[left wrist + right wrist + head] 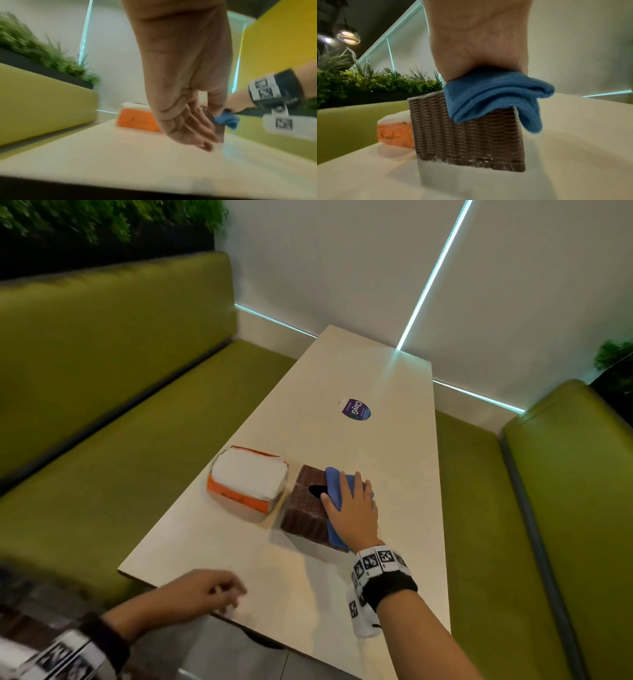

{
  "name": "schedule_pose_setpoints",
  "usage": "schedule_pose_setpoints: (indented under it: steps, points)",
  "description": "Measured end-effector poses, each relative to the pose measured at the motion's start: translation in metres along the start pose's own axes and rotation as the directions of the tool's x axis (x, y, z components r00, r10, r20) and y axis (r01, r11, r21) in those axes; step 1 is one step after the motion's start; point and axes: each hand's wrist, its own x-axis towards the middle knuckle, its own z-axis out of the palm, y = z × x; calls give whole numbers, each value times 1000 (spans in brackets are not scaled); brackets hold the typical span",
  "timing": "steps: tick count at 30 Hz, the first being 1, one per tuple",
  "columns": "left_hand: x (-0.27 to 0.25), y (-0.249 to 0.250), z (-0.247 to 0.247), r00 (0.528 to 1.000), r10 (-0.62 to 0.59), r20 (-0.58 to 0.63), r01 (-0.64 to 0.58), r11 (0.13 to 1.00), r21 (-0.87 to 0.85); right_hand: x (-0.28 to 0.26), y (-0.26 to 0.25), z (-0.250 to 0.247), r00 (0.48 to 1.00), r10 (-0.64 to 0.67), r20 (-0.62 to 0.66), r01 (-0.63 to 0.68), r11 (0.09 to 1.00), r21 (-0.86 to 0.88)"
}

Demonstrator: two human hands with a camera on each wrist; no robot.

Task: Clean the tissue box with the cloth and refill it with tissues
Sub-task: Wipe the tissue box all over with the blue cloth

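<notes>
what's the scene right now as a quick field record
box: brown woven tissue box on the table, slot on top
cloth: blue cloth draped over the box top
right hand: right hand pressing the cloth flat onto the box
left hand: left hand near the table's near edge, loosely curled, holding nothing
tissues: orange tissue pack beside the box
stage: wiping, refill not started

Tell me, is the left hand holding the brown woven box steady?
No, the left hand hangs loosely curled over the table's near edge, well apart from the woven tissue box, which only the right hand presses through the blue cloth.
</notes>
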Motion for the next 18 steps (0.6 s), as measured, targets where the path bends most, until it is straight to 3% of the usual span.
schedule_pose_setpoints:
  steps: [4, 7, 9, 12, 13, 14, 15, 16, 18]
  points:
    - [52, 40, -2, 981, 112, -155, -130, 986, -109, -9, 15, 0, 990, -136, 31, 130, 982, 139]
    - [96, 54, -2, 968, 116, -223, -139, 986, -90, -20, 23, -6, 975, -211, 75, 174, 922, 345]
    - [117, 54, 1, 974, 93, -205, -101, 995, -28, -24, 25, -17, 978, -169, 120, 82, 846, 527]
    - [129, 58, 5, 969, 106, -223, -136, 983, -123, -22, 25, -29, 989, 63, 134, -141, 662, 736]
    - [131, 57, 6, 964, 110, -240, -151, 976, -159, -20, 22, -29, 987, 119, 112, -163, 664, 730]
    - [134, 54, 7, 956, 128, -264, -176, 970, -166, -20, 17, -26, 986, 146, 83, -165, 748, 642]
    - [136, 53, 8, 947, 146, -287, -192, 971, -141, -21, 9, -21, 988, 145, 46, -151, 882, 447]
    - [139, 49, 9, 938, 156, -311, -197, 975, -107, -25, -1, -13, 993, 115, -1, -112, 972, 208]
    - [143, 44, 10, 930, 168, -327, -196, 979, -55, -37, -24, 3, 997, -43, -57, 40, 998, -39]
